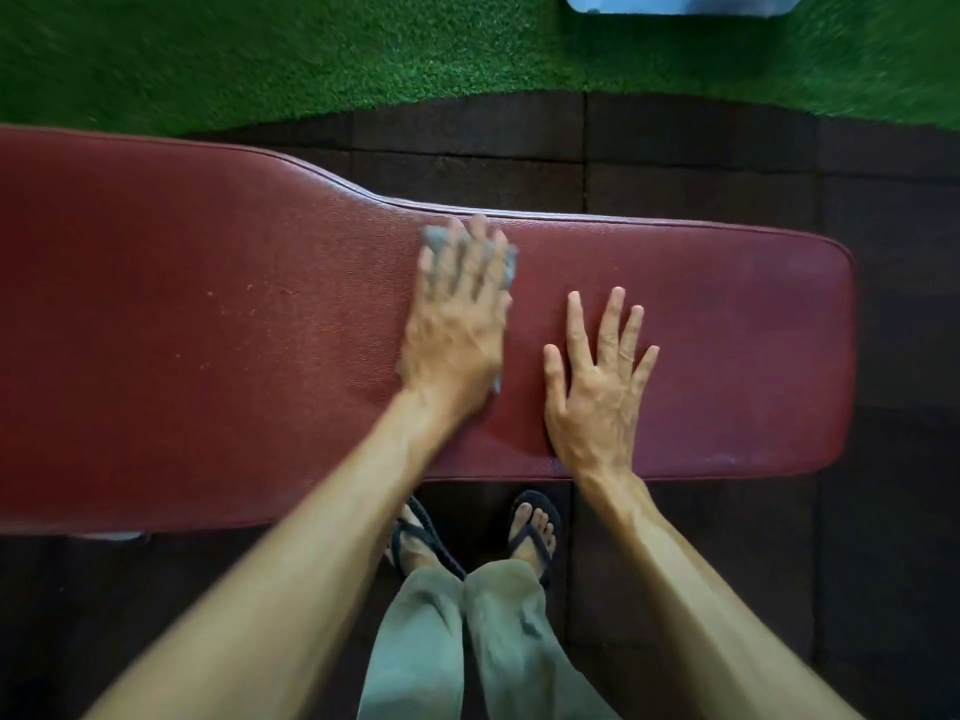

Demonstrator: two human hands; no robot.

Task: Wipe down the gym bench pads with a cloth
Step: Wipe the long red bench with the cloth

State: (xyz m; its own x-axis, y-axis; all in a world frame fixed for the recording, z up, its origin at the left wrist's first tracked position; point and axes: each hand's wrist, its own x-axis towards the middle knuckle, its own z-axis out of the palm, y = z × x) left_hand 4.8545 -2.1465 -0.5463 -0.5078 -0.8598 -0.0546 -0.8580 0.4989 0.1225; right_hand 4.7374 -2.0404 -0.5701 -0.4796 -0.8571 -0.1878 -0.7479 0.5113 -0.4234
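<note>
A dark red leather bench pad (208, 330) runs across the view, wide at the left and narrower at the right. My left hand (457, 324) lies flat on the pad's middle, pressing a small grey cloth (511, 267) under its fingers; the cloth shows only at the fingertips and beside the palm, and the hand is motion-blurred. My right hand (597, 381) rests flat on the pad just to the right, fingers spread, holding nothing.
Dark rubber floor tiles (701, 153) surround the bench, with green artificial turf (311, 59) beyond. A pale blue box (680, 2) sits at the top edge. My feet in sandals (535, 527) stand close under the pad's near edge.
</note>
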